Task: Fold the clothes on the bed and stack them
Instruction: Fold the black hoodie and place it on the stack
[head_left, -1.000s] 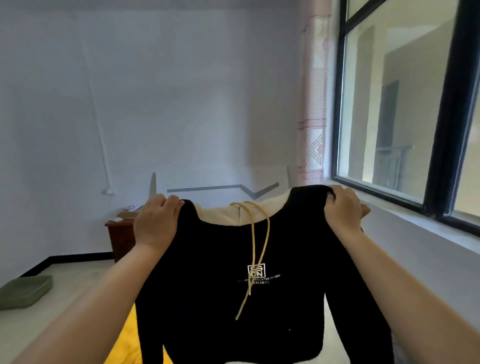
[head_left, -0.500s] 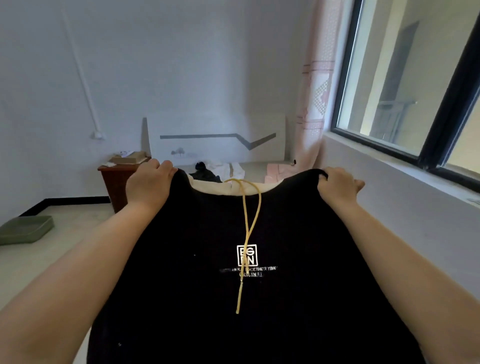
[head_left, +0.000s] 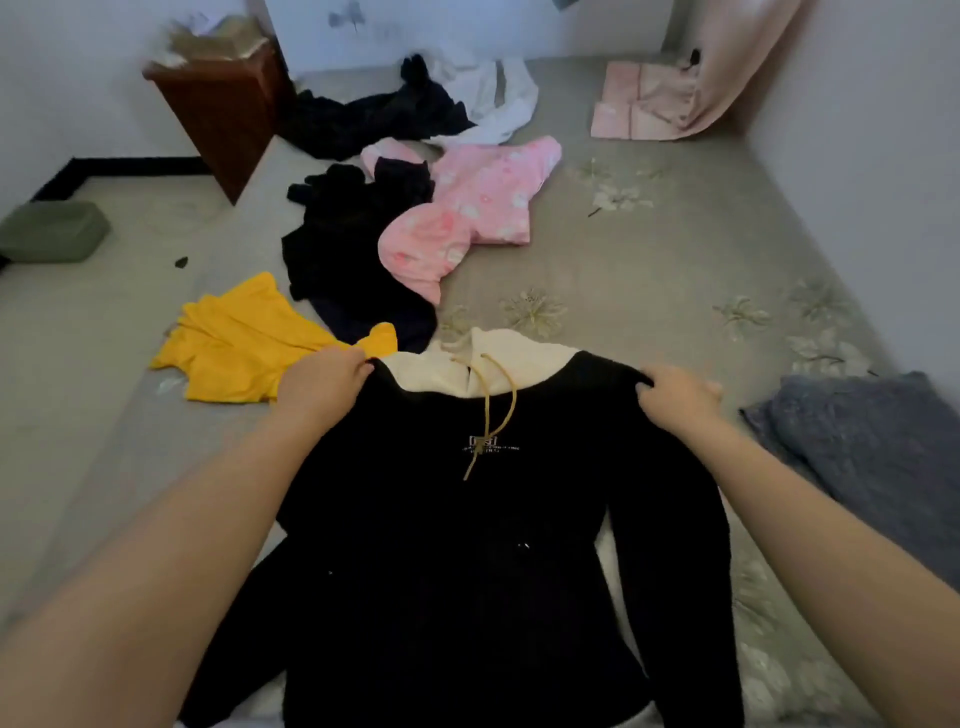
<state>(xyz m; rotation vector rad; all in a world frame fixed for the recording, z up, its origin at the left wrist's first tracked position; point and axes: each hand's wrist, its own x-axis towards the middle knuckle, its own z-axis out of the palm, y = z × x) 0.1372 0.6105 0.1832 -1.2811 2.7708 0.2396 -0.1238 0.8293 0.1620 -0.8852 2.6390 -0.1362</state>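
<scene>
Hoodie (head_left: 467, 545) lengthwise, hood away; left hand (head_left: 322, 387), right hand (head_left: 675, 395) grip shoulders.

The bed (head_left: 649, 270) is viewed from one head-worn camera, aimed forward and steeply down, close over its near end.

Colours across my bed

My black hoodie (head_left: 467, 545) has a cream hood (head_left: 493, 366), a mustard drawstring (head_left: 493, 410) and small white chest print; the bedsheet (head_left: 649, 270) is grey-green with pale flowers; nearby lie a yellow garment (head_left: 249, 343), a pink white-spotted one (head_left: 467, 213), a grey-blue one (head_left: 872, 447).
</scene>
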